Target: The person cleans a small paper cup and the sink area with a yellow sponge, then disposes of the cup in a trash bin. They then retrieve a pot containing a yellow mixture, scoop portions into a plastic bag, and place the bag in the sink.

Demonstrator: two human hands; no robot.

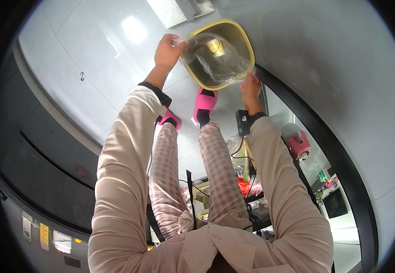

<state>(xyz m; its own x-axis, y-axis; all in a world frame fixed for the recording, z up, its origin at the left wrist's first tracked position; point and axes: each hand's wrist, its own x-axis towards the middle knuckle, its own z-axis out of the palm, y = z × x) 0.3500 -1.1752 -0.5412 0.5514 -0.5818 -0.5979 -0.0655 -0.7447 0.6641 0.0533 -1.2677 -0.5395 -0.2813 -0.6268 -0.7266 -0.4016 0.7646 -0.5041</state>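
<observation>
A waste bin [251, 44] with a yellow rim stands on the floor before me. My left hand [168, 51] pinches one edge of a clear plastic bag [207, 66] at the bin's left side. The bag's opposite edge is gripped by my right hand [251, 89], just outside the lower right corner of the rim. Stretched between both hands, the bag spans the bin's mouth. Through the thin film a white paper cup [215, 47] with yellow dots shows; whether it lies in the bag or under it, I cannot tell.
Close below the bin are my pink slippers [206, 101]. A black-framed mirror [349, 160] leans at the right, reflecting a room. Beyond the bin lies a dustpan-like white and grey object [175, 13]. A clear bag with a red item [243, 186] is beside my leg.
</observation>
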